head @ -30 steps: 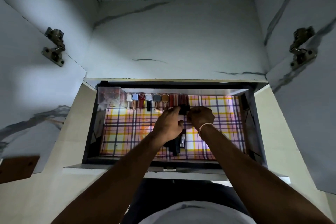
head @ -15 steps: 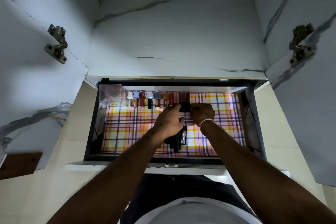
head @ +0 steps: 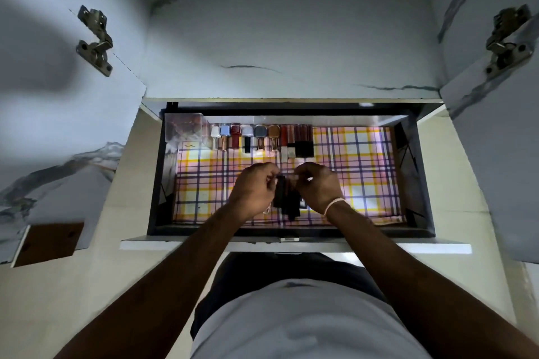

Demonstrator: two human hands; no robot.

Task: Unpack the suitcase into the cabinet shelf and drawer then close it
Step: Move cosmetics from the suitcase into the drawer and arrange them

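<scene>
The drawer (head: 420,178) stands pulled out, lined with a pink and yellow plaid sheet (head: 355,172). Along its back edge lies a row of small cosmetic bottles and tubes (head: 262,138) beside a clear plastic box (head: 185,128). My left hand (head: 252,188) grips a bundle of dark cosmetic tubes (head: 287,198) over the drawer's middle. My right hand (head: 316,185) pinches the top of one tube in that bundle. The suitcase is out of view.
Above the drawer is a marble-patterned cabinet shelf (head: 291,46), bare. Both cabinet doors hang open, with hinges at left (head: 94,41) and right (head: 507,41). The right half of the drawer liner is bare. Cream floor tiles (head: 58,300) lie below.
Both hands drew back from the row at the drawer's back to the middle. One more dark tube now lies at the right end of the row.
</scene>
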